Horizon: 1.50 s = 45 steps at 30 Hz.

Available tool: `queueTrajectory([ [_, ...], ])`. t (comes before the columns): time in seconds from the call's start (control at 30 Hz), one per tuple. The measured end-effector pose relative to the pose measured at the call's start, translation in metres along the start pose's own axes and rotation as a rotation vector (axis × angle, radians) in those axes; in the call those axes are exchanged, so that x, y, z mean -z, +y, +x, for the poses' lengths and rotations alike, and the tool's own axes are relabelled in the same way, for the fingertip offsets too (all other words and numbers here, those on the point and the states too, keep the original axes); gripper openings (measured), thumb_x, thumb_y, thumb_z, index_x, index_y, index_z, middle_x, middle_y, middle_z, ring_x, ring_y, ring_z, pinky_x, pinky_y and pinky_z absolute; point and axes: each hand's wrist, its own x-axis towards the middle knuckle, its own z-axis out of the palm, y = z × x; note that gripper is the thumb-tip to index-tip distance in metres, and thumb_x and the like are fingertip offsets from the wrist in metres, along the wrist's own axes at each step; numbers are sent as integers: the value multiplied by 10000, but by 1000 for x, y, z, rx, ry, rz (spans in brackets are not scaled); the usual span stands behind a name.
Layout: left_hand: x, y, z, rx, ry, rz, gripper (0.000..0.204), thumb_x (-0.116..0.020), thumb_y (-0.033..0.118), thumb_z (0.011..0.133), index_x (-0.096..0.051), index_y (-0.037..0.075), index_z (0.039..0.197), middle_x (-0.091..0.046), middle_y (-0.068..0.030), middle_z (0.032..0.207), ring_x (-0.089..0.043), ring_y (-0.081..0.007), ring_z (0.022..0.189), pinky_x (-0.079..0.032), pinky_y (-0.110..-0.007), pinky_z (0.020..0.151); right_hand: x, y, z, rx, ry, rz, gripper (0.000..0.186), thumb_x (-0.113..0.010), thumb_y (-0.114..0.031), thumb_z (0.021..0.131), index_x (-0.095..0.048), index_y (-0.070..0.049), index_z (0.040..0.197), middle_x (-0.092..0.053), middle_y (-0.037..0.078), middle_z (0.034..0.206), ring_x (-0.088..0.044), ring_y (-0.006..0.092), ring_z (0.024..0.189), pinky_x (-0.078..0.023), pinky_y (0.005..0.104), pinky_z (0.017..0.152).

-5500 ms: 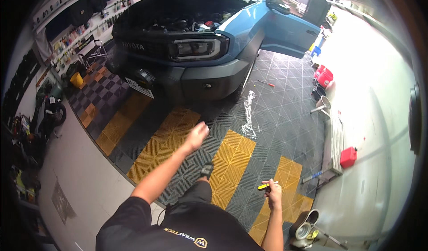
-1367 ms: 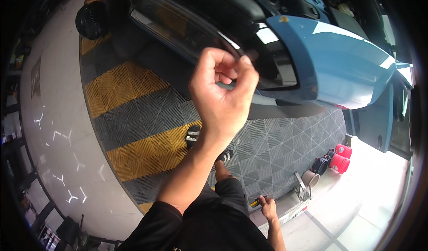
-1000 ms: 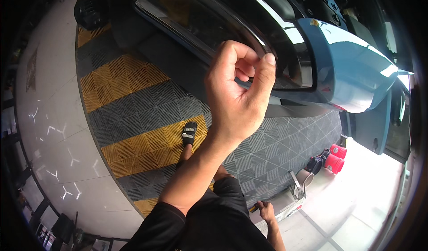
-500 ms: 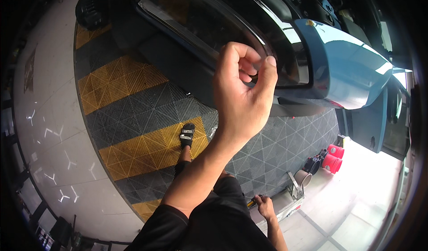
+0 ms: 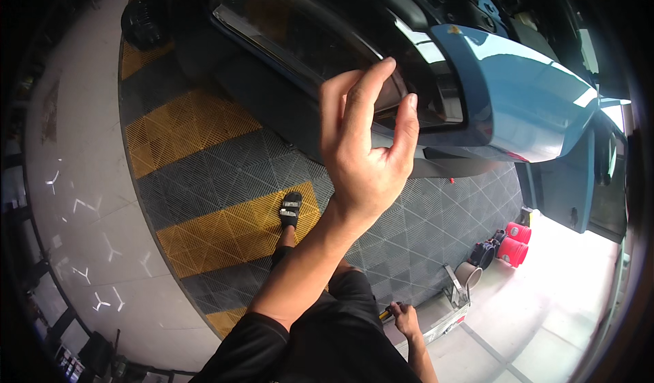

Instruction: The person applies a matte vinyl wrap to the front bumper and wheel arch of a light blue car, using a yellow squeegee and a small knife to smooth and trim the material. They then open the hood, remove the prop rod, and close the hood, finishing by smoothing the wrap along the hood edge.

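My left hand point(image 5: 368, 145) is raised in front of the dark side window point(image 5: 293, 32) of a blue car point(image 5: 524, 90). Its fingers are bent but apart from the thumb, and nothing shows between them. Whether a fingertip touches the glass I cannot tell. Low down by my right thigh, my right hand point(image 5: 407, 320) is closed around a slim yellow-and-black tool point(image 5: 386, 313). Most of that tool is hidden by the fingers, so its exact kind does not show.
Under my feet lies a grey and yellow grid-tile floor point(image 5: 231, 226), bordered by pale flooring point(image 5: 88, 199) on the left. Right of me stand a low metal-edged case or step point(image 5: 443, 315), a round white container point(image 5: 469, 275), dark containers point(image 5: 483, 254) and red buckets point(image 5: 512, 251).
The fingers of my left hand have uncurled and spread away from the thumb. My right hand stays low with the tool. The whole view has shifted slightly.
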Motion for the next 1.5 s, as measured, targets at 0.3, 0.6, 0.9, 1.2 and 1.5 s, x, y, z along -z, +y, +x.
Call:
queueTrajectory([
  [0.3,-10,18,-14,47,81,96,382,-744,-52,847,-687,-40,1224,-576,-112,1081,-621,-196,888,-526,-300,763,-6,11,12,37,77,166,465,-631,-358,988,-685,63,799,-585,85,609,-538,160,530,-418,352,518],
  [0.6,-29,15,-12,173,316,121,159,-726,38,901,-738,-11,1051,-657,-96,1000,-661,-202,864,-537,-314,722,11,93,38,9,155,261,484,-621,-358,988,-630,38,711,-552,50,583,-522,147,505,-420,350,458],
  [0.9,-25,10,3,247,352,270,154,-730,78,868,-738,-56,942,-743,-128,843,-706,-182,762,-561,-322,743,45,269,153,45,113,406,426,-595,-374,987,-674,42,936,-614,111,679,-533,213,559,-435,386,504],
  [1.2,45,-27,73,445,-256,605,311,-735,286,936,-735,40,1127,-738,-74,1046,-701,-177,933,-566,-309,774,112,468,141,-214,247,661,491,-592,-326,990,-524,-38,599,-460,30,531,-482,161,426,-415,351,367],
  [1.5,91,-80,82,533,154,529,489,-718,353,933,-662,-23,1240,-713,-130,1143,-701,-231,1049,-535,-335,840,229,471,208,-283,324,550,464,-632,-372,960,-686,75,844,-600,89,637,-589,201,525,-480,388,478],
])
